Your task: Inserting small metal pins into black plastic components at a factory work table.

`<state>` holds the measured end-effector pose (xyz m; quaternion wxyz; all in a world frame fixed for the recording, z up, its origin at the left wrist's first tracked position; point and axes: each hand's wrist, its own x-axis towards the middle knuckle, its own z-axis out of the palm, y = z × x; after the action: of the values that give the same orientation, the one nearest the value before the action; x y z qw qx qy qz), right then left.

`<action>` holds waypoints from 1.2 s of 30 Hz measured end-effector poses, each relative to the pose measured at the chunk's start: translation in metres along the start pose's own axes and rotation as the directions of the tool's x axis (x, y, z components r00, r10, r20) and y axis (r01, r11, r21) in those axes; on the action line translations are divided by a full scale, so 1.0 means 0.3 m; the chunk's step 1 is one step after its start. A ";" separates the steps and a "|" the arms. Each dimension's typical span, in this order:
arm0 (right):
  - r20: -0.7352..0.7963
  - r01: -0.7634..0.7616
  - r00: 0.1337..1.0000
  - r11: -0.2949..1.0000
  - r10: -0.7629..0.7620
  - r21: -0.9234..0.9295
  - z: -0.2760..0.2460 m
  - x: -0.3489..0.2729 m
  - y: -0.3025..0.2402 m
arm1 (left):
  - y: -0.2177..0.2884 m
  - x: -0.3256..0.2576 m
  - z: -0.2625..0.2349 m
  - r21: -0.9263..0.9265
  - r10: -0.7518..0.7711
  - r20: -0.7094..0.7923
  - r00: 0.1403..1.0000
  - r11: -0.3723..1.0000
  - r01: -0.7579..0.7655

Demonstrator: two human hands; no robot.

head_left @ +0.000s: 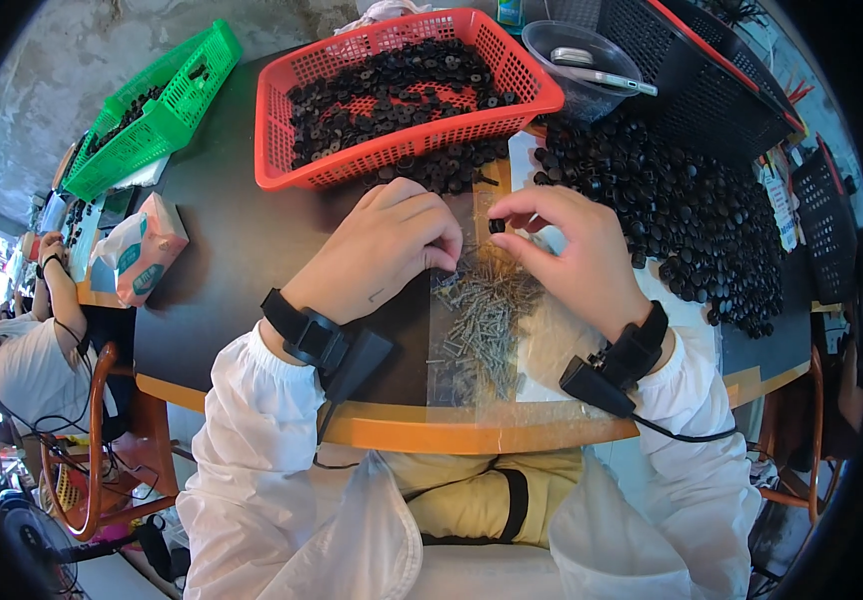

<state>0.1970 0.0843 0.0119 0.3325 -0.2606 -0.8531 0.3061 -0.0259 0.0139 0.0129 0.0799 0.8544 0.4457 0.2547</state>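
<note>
Between the thumb and fingertips of my right hand (584, 240) is a small round black plastic knob (497, 226). My left hand (384, 245) is closed, its fingers curled down over the left edge of a heap of small metal screws (487, 325); whatever it pinches is hidden. The screws lie on a clear sheet, just below both hands. Beyond and to the right of my right hand spreads a large pile of similar black round knobs (697, 215). Past my left hand, black washer-like discs (442, 168) lie loose on the table.
A red basket (407, 150) of black discs stands at the back, beside a clear tub (584, 100) holding a phone. Black crates (722, 100) stand at the far right. To the left are a tissue pack (152, 250), a green basket (197, 85) and a seated person (37, 350).
</note>
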 end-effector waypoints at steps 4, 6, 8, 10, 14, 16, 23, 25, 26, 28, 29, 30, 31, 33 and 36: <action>-0.037 0.015 0.999 1.000 -0.016 -0.023 0.003 -0.020 -0.007 | 0.038 0.013 0.010 -0.305 -0.230 -0.053 0.972 0.930 0.204; -0.066 0.114 0.991 0.993 -0.116 -0.041 0.005 -0.018 0.019 | 0.044 0.017 0.019 -0.424 -0.262 -0.116 0.958 0.886 0.191; -0.093 0.211 0.972 0.975 -0.216 -0.064 0.007 -0.019 0.032 | 0.032 0.021 0.033 -0.307 -0.112 -0.265 0.958 0.951 0.026; -0.101 0.123 0.988 0.991 -0.117 0.055 0.020 -0.026 0.022 | 0.064 0.025 0.042 -0.387 -0.229 -0.267 0.936 0.915 0.113; -0.120 -0.077 0.985 0.931 0.127 0.356 0.035 -0.025 -0.004 | 0.085 0.019 0.046 -0.459 -0.379 -0.246 0.892 0.856 0.237; -0.024 -0.006 1.000 0.996 0.008 0.088 0.007 -0.024 -0.013 | 0.078 0.016 0.058 -0.460 -0.364 -0.263 0.893 0.861 0.216; -0.050 0.079 0.996 0.992 -0.074 0.100 0.012 -0.035 0.002 | 0.073 0.020 0.064 -0.342 -0.264 -0.339 0.903 0.929 0.143; -0.078 0.110 0.992 0.989 -0.103 0.096 0.014 -0.038 0.008 | 0.073 0.017 0.067 -0.339 -0.271 -0.347 0.898 0.929 0.149; -0.077 0.112 0.991 0.989 -0.105 0.100 0.022 -0.038 0.003 | 0.072 0.014 0.067 -0.336 -0.280 -0.355 0.892 0.929 0.158; -0.097 -0.079 0.988 0.940 0.117 0.331 0.036 -0.039 -0.018 | 0.070 0.010 0.064 -0.331 -0.267 -0.357 0.895 0.932 0.146; -0.096 -0.079 0.989 0.940 0.117 0.331 0.030 -0.038 -0.019 | 0.070 0.009 0.063 -0.329 -0.253 -0.358 0.899 0.935 0.132; -0.083 -0.052 0.994 0.969 0.074 0.241 0.019 -0.037 -0.017 | 0.075 0.008 0.059 -0.329 -0.254 -0.358 0.898 0.935 0.133; -0.068 -0.025 0.997 0.989 0.035 0.148 0.012 -0.037 -0.013 | 0.085 0.011 0.055 -0.279 -0.262 -0.362 0.895 0.946 0.164; -0.074 0.014 0.997 0.993 -0.005 0.121 0.012 -0.037 -0.008 | 0.092 0.015 0.050 -0.228 -0.270 -0.365 0.891 0.954 0.195; -0.076 0.053 0.996 0.991 -0.043 0.126 0.015 -0.036 -0.009 | 0.095 0.015 0.037 -0.089 -0.129 -0.400 0.907 0.991 0.102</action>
<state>0.2000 0.0738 0.0066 0.3867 -0.2290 -0.8250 0.3425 0.0024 0.0018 0.0155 0.0291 0.7522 0.4937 0.4355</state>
